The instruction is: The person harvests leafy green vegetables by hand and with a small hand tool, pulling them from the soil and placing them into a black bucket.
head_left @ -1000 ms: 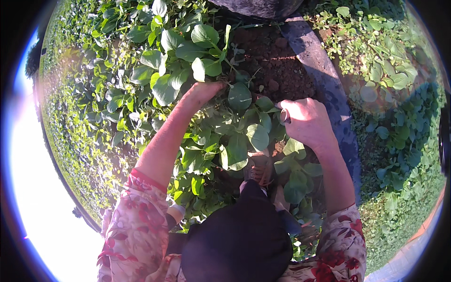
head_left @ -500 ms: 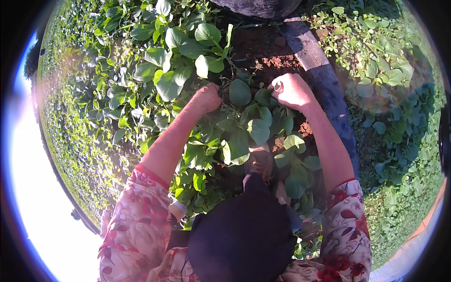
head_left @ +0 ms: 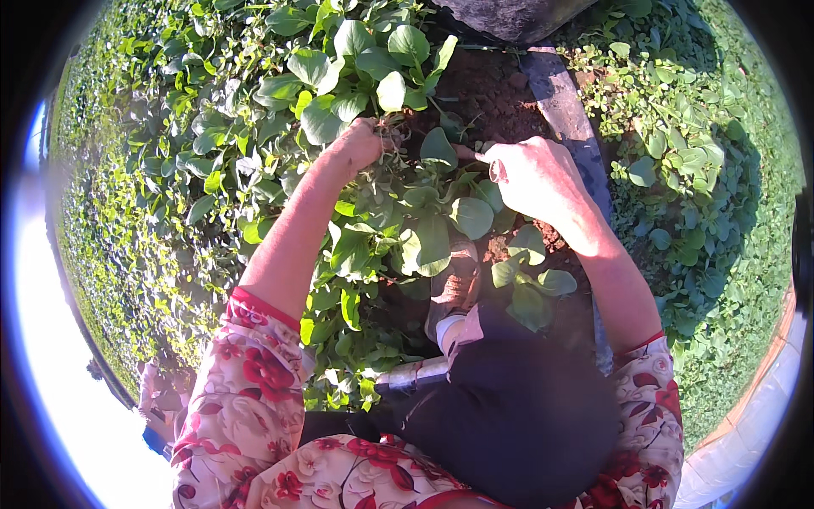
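My left hand (head_left: 358, 146) is closed around a small tuft of thin-stemmed weeds (head_left: 392, 136) beside a clump of broad-leaved green plants (head_left: 373, 64). To the right, my right hand (head_left: 536, 176) is held over a leafy plant (head_left: 471, 217) and bare reddish soil. Its index finger stretches left toward that plant's upright leaf (head_left: 438, 146), while the other fingers are curled under and partly hidden. A ring shows on this hand, and I see nothing held in it.
A dark strip (head_left: 566, 93) edges the soil on the right, with a dark rounded object (head_left: 513, 15) at the far end. My shoe (head_left: 455, 284) stands among the plants below my hands. Dense greenery (head_left: 136, 212) spreads left, and low plants (head_left: 670, 161) grow right.
My left hand has moved up and slightly left, now with weeds showing in it. My right hand has turned, and its index finger has stretched out from a closed fist. My shoe shows more.
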Tool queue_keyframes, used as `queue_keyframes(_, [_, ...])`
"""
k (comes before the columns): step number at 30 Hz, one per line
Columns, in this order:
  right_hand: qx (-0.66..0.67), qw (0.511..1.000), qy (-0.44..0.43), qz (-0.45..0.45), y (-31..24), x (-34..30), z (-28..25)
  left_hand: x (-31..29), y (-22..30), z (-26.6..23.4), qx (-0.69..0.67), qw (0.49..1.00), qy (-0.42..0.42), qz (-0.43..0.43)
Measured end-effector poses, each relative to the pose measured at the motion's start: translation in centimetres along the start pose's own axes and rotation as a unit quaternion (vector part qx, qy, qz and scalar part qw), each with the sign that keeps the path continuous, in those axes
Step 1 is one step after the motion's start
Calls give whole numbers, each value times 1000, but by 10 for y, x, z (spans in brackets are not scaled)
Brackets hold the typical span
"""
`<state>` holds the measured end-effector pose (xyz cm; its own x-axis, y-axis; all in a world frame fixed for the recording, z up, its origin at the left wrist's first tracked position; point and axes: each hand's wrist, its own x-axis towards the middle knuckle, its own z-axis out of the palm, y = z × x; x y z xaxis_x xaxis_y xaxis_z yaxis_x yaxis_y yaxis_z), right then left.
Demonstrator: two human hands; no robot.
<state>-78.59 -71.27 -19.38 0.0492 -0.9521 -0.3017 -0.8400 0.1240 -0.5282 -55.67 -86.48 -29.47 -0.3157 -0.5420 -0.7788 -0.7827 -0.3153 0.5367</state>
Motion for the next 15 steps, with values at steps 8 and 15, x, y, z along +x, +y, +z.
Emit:
queue_keyframes(8, [-99,986,-35,-130,-41,-32,-6,-2,17,27,123,990,22,61])
queue_keyframes(15, [95,992,-16,82,-41,-55,7,-16,40,61,358,932,-11,-51])
